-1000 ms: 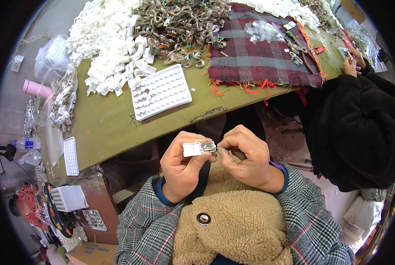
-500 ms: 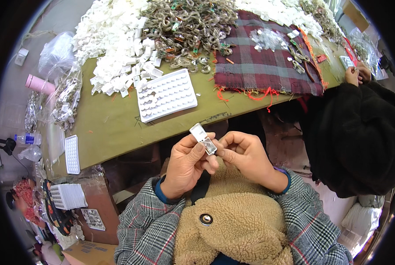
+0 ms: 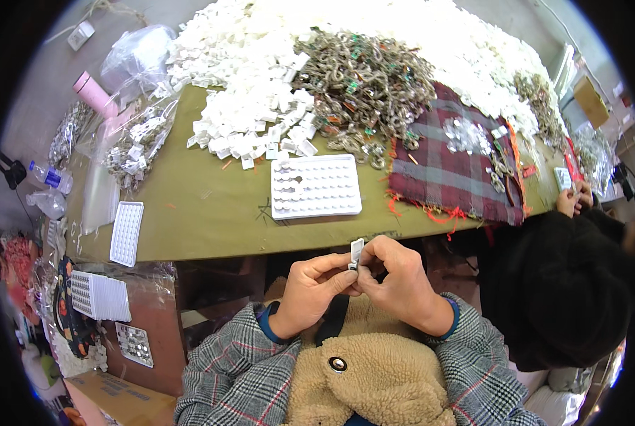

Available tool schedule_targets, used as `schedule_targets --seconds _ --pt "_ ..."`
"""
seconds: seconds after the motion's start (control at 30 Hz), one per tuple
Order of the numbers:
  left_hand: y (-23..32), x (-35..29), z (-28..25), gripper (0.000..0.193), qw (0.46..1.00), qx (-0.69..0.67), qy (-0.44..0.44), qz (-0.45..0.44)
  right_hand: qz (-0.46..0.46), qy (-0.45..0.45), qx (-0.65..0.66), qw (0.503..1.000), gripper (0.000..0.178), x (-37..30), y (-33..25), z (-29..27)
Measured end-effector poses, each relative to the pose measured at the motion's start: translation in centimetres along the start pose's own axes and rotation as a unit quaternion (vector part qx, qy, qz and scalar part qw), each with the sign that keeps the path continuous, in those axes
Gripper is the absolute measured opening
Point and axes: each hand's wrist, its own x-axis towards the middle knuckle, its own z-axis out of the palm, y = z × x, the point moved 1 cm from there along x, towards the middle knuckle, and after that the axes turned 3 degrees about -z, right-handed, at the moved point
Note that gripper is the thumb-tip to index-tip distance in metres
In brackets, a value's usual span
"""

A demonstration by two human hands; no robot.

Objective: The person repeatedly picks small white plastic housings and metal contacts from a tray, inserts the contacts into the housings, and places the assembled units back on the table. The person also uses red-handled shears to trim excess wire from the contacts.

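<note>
Head cam view: both hands are up at chest level, just off the near edge of the olive-green table [image 3: 211, 213]. Left hand [image 3: 310, 287] and right hand [image 3: 395, 284] are touching each other, fingers of both curled and pinched onto one small white tag [image 3: 356, 250], which stands nearly upright between the fingertips. There may be a small metal piece under the right thumb, but it's too small for me to tell. On the table straight ahead lies a white tray [image 3: 316, 186] with rows of round pockets, a few at its left end filled, the rest looking empty. Behind it is a big heap of loose white tags [image 3: 254, 106] and a pile of metal rings [image 3: 363, 71] spilling onto a plaid cloth [image 3: 452, 170]. A second narrow tray [image 3: 127, 232] sits at the left edge, with a clear bag of parts [image 3: 136, 138] beyond it. Another person in a dark coat [image 3: 566, 284] works at the right end, hands [image 3: 574, 200] on their own piece. Risks as I read them: the pinch is fingertip-only on a thin tag held over the lap rather than over the table, so a slip would likely drop it into the fleece or onto the floor. The tag could also bend if it's squeezed off-axis. The tray sits close to the table edge; a sleeve brushing it could scatter the filled pockets.
</note>
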Motion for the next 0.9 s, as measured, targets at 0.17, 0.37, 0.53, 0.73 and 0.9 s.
schedule_targets --seconds 0.17,0.37,0.53,0.73,0.9 --pt "1.3 -0.2 -2.7 0.026 0.995 -0.093 -0.001 -0.023 0.153 -0.079 0.177 0.969 0.014 3.4 -0.4 0.8" --pt "2.2 -0.2 -5.1 0.025 0.972 -0.222 0.050 0.050 -0.146 -0.012 -0.102 0.984 0.020 9.5 0.3 3.1" --pt "2.1 -0.3 -6.2 0.026 0.965 -0.237 0.070 0.084 -0.211 -0.042 -0.183 0.959 0.025 11.1 1.9 5.7" --pt "2.4 0.2 -6.7 0.027 0.964 -0.244 0.058 0.083 -0.188 -0.032 -0.144 0.971 0.018 10.9 1.8 4.9" --pt "2.4 0.6 -6.5 0.028 0.964 -0.243 0.057 0.093 -0.148 -0.007 -0.171 0.974 0.019 12.1 2.2 3.7"
